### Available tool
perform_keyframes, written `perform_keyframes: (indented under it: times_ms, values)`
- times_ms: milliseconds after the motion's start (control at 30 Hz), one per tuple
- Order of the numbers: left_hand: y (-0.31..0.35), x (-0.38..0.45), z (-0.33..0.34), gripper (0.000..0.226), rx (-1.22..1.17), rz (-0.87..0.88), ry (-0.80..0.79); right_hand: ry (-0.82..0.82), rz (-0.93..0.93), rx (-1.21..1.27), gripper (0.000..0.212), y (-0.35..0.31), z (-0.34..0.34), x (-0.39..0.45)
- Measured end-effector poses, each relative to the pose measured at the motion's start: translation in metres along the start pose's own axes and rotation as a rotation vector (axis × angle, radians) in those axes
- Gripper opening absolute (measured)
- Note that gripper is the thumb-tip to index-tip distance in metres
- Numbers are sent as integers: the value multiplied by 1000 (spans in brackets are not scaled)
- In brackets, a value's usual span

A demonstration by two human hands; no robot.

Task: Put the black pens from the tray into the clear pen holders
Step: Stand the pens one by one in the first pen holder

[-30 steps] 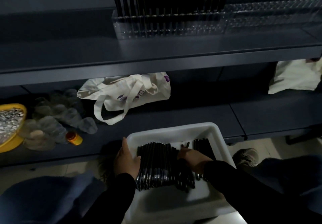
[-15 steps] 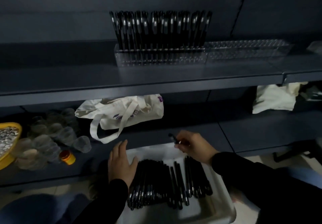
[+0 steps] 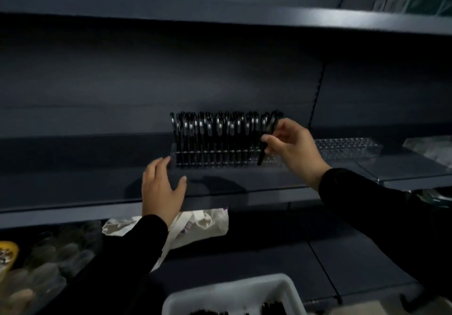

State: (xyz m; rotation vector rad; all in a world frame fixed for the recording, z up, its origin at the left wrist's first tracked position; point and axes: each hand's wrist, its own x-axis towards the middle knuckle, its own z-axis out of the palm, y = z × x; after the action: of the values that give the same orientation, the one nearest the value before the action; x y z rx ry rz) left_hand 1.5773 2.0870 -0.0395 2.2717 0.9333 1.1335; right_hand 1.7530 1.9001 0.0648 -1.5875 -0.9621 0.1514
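A clear pen holder (image 3: 270, 161) stands on the dark shelf (image 3: 220, 192), with several black pens (image 3: 210, 138) upright in it. My right hand (image 3: 292, 147) pinches one black pen (image 3: 264, 149), held steeply with its lower tip at the holder's right end. My left hand (image 3: 162, 190) is raised with fingers spread, its fingertips beside the holder's left end. A second clear holder (image 3: 347, 147) with no pens sits further right. The white tray (image 3: 234, 295) at the bottom edge shows a few black pens (image 3: 272, 308).
A cream tote bag (image 3: 203, 224) lies on the lower shelf, partly behind my left sleeve. Clear plastic cups (image 3: 56, 253) and a yellow bowl (image 3: 8, 251) sit at the lower left. Another shelf (image 3: 244, 18) runs overhead.
My view has tilted up from the tray to the shelf. My right hand lifted a pen from the tray to the holder. My left hand left the tray and rose to the holder's left end.
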Motion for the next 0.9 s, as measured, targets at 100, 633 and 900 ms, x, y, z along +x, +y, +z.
perform_keyframes:
  times_ms: [100, 633, 900]
  values:
    - [-3, 29, 8, 63, 41, -94, -40, 28, 71, 11, 17, 1, -5, 28]
    - [-27, 66, 46, 62, 123, -132, -110, 15, 181, -220, 4, 35, 2, 85]
    - [-30, 66, 48, 64, 140, -131, -118, 30, 114, -319, 17, 37, 7, 85]
